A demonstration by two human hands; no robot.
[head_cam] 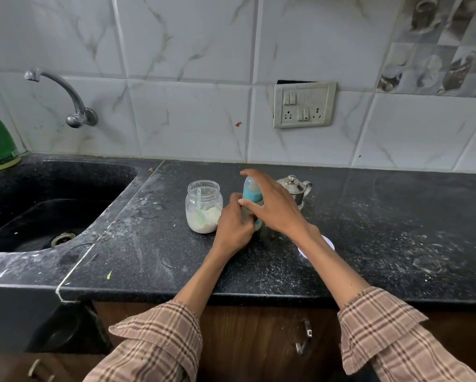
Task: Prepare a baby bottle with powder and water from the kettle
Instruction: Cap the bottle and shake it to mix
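Note:
A baby bottle (251,192) with a teal collar and a clear cap stands upright on the black counter (148,257). My left hand (232,226) is wrapped around its lower body. My right hand (270,206) reaches over its upper part, thumb and fingers against the teal collar. Left of the bottle stands an uncapped clear jar (203,206) with white powder at the bottom and a pale green scoop in it. A small steel kettle (296,188) with a lid knob stands just behind my right hand, partly hidden.
A white round lid (329,244) lies on the counter under my right forearm. A black sink (47,205) with a wall tap (66,97) is at the left. A green-capped bottle (0,147) stands at the far left. A socket panel (304,104) is on the tiled wall.

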